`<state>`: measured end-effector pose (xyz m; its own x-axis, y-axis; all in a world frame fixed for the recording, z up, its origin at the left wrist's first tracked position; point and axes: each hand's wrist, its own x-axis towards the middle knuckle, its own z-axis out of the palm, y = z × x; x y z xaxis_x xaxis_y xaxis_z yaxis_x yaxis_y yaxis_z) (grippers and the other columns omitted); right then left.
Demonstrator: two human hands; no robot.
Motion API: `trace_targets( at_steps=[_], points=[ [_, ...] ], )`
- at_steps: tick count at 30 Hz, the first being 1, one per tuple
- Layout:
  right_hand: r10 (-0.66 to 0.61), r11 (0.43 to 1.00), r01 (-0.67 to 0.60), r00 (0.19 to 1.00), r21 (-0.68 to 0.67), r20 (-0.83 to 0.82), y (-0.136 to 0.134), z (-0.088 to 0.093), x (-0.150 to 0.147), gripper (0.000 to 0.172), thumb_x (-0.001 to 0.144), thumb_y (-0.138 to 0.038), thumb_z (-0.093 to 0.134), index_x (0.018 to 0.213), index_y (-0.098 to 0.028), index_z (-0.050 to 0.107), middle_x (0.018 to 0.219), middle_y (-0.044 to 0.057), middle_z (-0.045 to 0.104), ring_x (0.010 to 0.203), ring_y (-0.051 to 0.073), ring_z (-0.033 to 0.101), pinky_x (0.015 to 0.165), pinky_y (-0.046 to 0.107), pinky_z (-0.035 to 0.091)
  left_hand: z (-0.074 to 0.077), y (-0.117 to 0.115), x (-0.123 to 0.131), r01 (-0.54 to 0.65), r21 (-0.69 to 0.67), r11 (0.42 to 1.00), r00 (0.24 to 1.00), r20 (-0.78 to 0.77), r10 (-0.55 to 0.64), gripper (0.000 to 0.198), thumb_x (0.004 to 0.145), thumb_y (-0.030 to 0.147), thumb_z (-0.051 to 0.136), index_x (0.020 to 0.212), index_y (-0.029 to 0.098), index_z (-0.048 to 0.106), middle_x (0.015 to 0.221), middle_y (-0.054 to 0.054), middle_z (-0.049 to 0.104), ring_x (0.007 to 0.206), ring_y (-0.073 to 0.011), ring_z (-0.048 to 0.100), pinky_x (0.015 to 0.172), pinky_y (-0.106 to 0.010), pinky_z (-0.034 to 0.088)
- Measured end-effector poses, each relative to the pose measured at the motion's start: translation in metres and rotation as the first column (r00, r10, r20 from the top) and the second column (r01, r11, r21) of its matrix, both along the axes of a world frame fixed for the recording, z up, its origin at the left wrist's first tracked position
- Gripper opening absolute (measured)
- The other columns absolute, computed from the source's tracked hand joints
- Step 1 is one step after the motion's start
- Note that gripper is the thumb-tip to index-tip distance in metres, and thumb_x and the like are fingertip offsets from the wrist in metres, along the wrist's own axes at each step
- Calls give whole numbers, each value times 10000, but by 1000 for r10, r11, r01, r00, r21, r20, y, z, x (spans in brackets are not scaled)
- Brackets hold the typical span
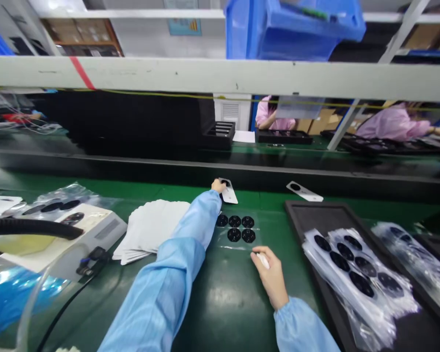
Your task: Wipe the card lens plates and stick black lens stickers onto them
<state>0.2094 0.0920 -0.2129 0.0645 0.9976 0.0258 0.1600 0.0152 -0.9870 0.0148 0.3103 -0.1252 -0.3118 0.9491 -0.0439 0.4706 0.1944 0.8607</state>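
Note:
My left hand (218, 186) reaches far forward, its fingers closed on a white card with a black disc (229, 191) at the edge of the black conveyor belt (242, 173). My right hand (269, 274) rests on the green mat (220, 303), fingers curled round a small white piece (263, 259). Between the hands lies a clear sheet with several black round discs (236, 228). A second white card with a black disc (303, 191) lies further right by the belt.
A stack of white sheets (150, 230) lies left of my arm. A black tray (337, 215) at the right holds bags of black discs (352, 274). A white device (91, 230) and black hose (29, 227) sit left. People in pink work across the line.

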Motion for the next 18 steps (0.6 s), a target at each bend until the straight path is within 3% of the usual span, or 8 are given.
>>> trace_targets(
  at_steps=[4,7,10,13,16,18],
  points=[
    [23,999,-26,997,39,74,1,-3,0,297,768,-473,618,839,-184,621,674,18,604,578,173,532,540,285,411,2,6,-11,-24,26,999,983,-182,29,377,882,314,572,1219,151,525,1251,-113,540,1076,-245,567,889,-463,488],
    [37,999,-41,993,32,114,0,-4,0,298,780,-473,604,858,-186,620,737,34,636,629,191,564,564,292,423,0,-7,-38,52,13,999,952,-303,-45,365,885,318,567,1212,159,530,1259,-107,536,1083,-243,562,893,-466,485],
    [53,998,-56,990,16,134,0,-5,0,315,778,-486,603,875,-187,622,779,42,652,668,206,583,584,301,429,-6,-43,-76,161,-59,985,894,-414,-171,316,887,327,564,1157,163,565,1209,-93,570,1039,-222,583,875,-443,496],
    [73,997,-75,987,10,142,-1,-7,-1,330,774,-494,609,884,-183,622,808,50,657,695,212,590,625,319,441,-16,-96,-106,177,-143,974,829,-511,-226,314,881,336,571,1138,156,573,1186,-91,580,1034,-225,584,878,-452,490],
    [99,994,-104,983,22,157,-1,-11,0,334,784,-484,619,894,-169,615,848,54,651,739,200,592,681,335,457,-28,-135,-118,147,-169,975,793,-569,-218,359,874,335,579,1184,159,546,1237,-101,546,1081,-247,558,897,-476,475],
    [111,992,-120,978,39,178,-1,-13,0,317,814,-457,610,911,-155,606,865,41,637,761,173,588,716,339,469,-34,-145,-120,148,-165,975,791,-572,-217,370,875,334,578,1200,163,535,1252,-101,536,1095,-251,551,902,-479,471]
  ],
)
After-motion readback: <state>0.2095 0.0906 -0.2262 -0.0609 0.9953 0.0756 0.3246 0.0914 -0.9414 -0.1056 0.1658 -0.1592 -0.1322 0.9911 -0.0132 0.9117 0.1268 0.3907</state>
